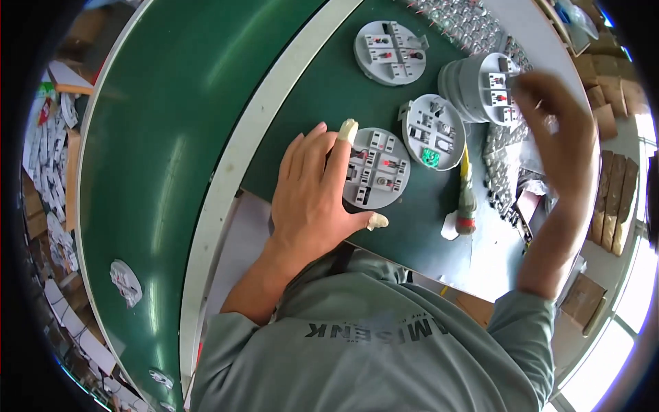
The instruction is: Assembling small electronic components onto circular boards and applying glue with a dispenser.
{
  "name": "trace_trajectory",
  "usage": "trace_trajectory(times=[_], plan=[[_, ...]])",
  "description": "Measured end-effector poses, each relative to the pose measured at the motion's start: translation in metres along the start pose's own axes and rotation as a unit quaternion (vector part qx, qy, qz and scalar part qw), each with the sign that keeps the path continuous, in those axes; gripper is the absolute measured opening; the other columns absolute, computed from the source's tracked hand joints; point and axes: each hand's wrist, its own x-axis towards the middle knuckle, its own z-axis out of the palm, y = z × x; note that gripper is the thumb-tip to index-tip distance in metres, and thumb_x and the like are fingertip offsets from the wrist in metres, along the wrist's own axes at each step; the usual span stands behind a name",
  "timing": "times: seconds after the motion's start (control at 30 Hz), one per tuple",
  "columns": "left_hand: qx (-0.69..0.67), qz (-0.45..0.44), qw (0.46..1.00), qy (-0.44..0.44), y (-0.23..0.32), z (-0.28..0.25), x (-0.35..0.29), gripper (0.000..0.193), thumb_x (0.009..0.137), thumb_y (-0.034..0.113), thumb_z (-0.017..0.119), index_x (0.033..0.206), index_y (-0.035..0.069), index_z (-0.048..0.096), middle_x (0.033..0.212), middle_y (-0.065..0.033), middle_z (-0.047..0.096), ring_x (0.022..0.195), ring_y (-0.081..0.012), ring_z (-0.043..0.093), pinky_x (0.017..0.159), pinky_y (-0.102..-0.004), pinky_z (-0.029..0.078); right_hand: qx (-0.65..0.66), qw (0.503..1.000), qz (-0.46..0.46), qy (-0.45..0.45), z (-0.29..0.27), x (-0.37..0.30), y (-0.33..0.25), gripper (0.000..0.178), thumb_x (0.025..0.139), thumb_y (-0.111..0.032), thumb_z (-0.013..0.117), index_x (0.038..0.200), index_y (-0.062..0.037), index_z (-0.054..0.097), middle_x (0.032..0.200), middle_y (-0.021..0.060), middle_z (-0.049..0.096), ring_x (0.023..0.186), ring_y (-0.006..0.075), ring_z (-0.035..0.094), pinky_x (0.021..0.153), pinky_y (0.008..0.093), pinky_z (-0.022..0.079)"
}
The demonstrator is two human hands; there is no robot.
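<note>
My left hand is spread, pale covers on its index fingertip and thumb tip. It rests against the left side of a round grey-white plastic housing with small slots and red parts, index finger at the upper edge and thumb by the lower. A second round housing with a green circuit board lies just beyond, to the right. My right hand is raised at the right, fingers bent and smeared by motion. Whatever it may hold cannot be made out. Nearest to it is a stack of similar round housings.
Another round housing lies at the far side of the dark green table. A tool with a green handle and red band lies right of the housings. Small clear and metallic parts heap along the far right. A green conveyor belt runs on the left.
</note>
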Motion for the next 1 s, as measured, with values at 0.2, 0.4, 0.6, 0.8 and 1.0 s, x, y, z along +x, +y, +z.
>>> trace_trajectory(times=[0.2, 0.4, 0.6, 0.8, 1.0], plan=[[-0.086, 0.017, 0.996, -0.023, -0.012, 0.004, -0.001, 0.119, 0.053, 0.030, 0.103, 0.152, -0.001, 0.043, 0.139, -0.0202, 0.057, 0.142, -0.0423, 0.049, 0.119, -0.0547, 0.040, 0.117, 0.980, -0.132, -0.089, 0.096, -0.083, -0.060, 0.025, 0.083, -0.005, 0.083, 0.107, -0.0036, 0.076, 0.104, 0.0117, 0.073, 0.092, 0.0316, 0.072, 0.080, 0.0387, 0.058], [-0.060, 0.057, 0.996, 0.021, -0.015, 0.010, -0.007, 0.110, 0.055, 0.018, 0.101, 0.148, -0.001, 0.046, 0.134, -0.0202, 0.059, 0.139, -0.0419, 0.052, 0.118, -0.0537, 0.042, 0.083, 0.980, -0.148, -0.106, 0.128, -0.088, -0.077, 0.023, 0.082, -0.005, 0.083, 0.103, -0.0036, 0.074, 0.101, 0.0111, 0.072, 0.092, 0.0321, 0.071, 0.078, 0.0403, 0.058], [-0.085, 0.055, 0.994, 0.049, -0.016, 0.009, -0.006, 0.106, 0.055, 0.010, 0.097, 0.148, 0.000, 0.047, 0.126, -0.0185, 0.060, 0.130, -0.0398, 0.058, 0.116, -0.0535, 0.045, 0.167, 0.966, -0.181, -0.076, 0.139, -0.088, -0.070, 0.017, 0.078, 0.000, 0.073, 0.091, -0.0046, 0.064, 0.098, 0.0091, 0.067, 0.085, 0.0304, 0.066, 0.074, 0.0407, 0.058], [-0.080, 0.059, 0.994, 0.050, -0.017, 0.014, -0.002, 0.112, 0.056, 0.008, 0.095, 0.156, 0.000, 0.044, 0.131, -0.0167, 0.063, 0.123, -0.0394, 0.060, 0.106, -0.0524, 0.048, 0.170, 0.957, -0.216, -0.090, 0.136, -0.085, -0.059, 0.016, 0.080, -0.001, 0.075, 0.093, -0.0038, 0.066, 0.106, 0.0102, 0.071, 0.088, 0.0306, 0.069, 0.075, 0.0402, 0.059], [-0.062, 0.061, 0.994, 0.065, -0.015, 0.018, -0.001, 0.113, 0.053, 0.020, 0.101, 0.151, 0.000, 0.047, 0.127, -0.0190, 0.060, 0.125, -0.0387, 0.059, 0.112, -0.0535, 0.048, 0.180, 0.951, -0.223, -0.117, 0.129, -0.079, -0.054, 0.018, 0.086, -0.003, 0.081, 0.103, -0.0026, 0.075, 0.111, 0.0135, 0.076, 0.093, 0.0302, 0.074, 0.078, 0.0381, 0.062]])
